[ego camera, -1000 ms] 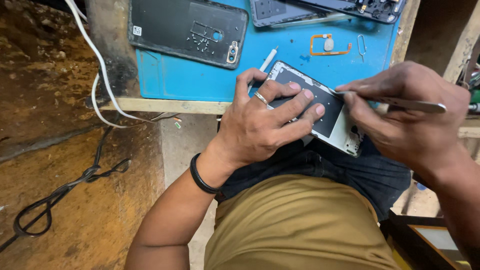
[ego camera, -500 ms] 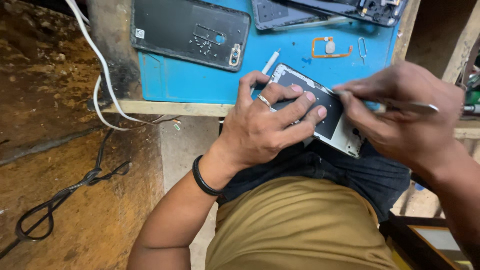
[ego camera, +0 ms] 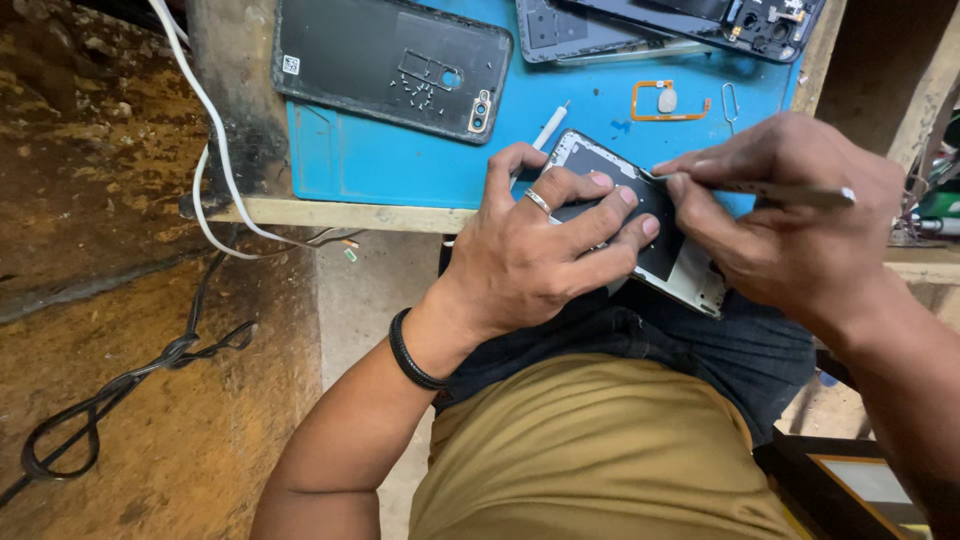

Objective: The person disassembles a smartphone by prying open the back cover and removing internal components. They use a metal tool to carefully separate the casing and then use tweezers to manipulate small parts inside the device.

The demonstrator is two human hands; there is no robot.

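Observation:
An opened phone body (ego camera: 668, 238) with a white frame and black inside rests at the near edge of a blue work mat (ego camera: 400, 160), half over my lap. My left hand (ego camera: 545, 245), a ring on one finger and a black band at the wrist, grips and presses it flat. My right hand (ego camera: 790, 215) holds a thin metal tool (ego camera: 790, 192) like a pen, its tip touching the phone's upper edge next to my left fingertips.
A dark phone back cover (ego camera: 395, 65) lies on the mat's left. More phone parts (ego camera: 680, 25) sit at the top. An orange flex cable (ego camera: 668, 102) and a white stick (ego camera: 548, 128) lie on the mat. White and black cables (ego camera: 205, 195) hang at the left.
The tool tip has moved left along the phone's upper edge toward my left fingertips. My left hand keeps its hold on the phone.

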